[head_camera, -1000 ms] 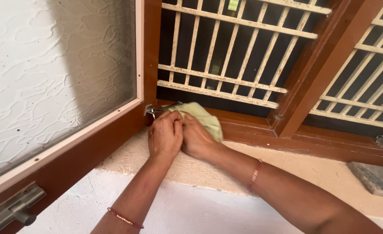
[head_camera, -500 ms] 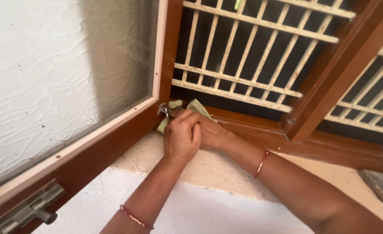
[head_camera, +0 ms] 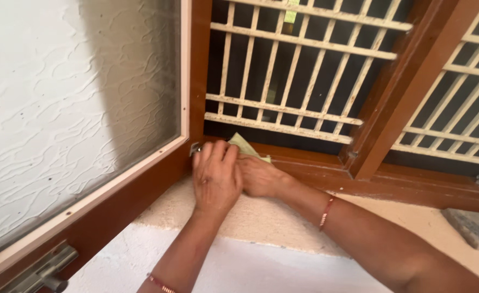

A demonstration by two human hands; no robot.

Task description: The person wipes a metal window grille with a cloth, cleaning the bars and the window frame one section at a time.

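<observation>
At the bottom corner of the window, where the open shutter [head_camera: 77, 125] swings in toward me on its brown wooden frame, both my hands are pressed low against the sill. That shutter is the biggest thing before me: a pane of frosted, rippled glass, with a grey metal latch [head_camera: 41, 271] fixed at its lower edge. Behind it stands the cream-coloured window grille [head_camera: 294, 70], its bars speckled with dark spots, set in the brown window frame [head_camera: 402, 87] whose lower rail runs just past my fingers. Below is the rough, pale stone ledge [head_camera: 261, 217], which my wrists lie across, so I judge it is steadying them.

My left hand [head_camera: 216, 176] lies flat, palm down, fingers together and extended, laid partly over the right, seemingly to add pressure into the corner by the hinge. My right hand [head_camera: 261, 176] is tucked under it, fingers pointing left; whether they are curled around anything I cannot tell, since the left hand hides them.

Smallest is the cloth [head_camera: 245, 146], a pale yellow-green rag, folded and creased. Only a corner pokes out above my knuckles, resting on the lower rail against the grille's foot.
</observation>
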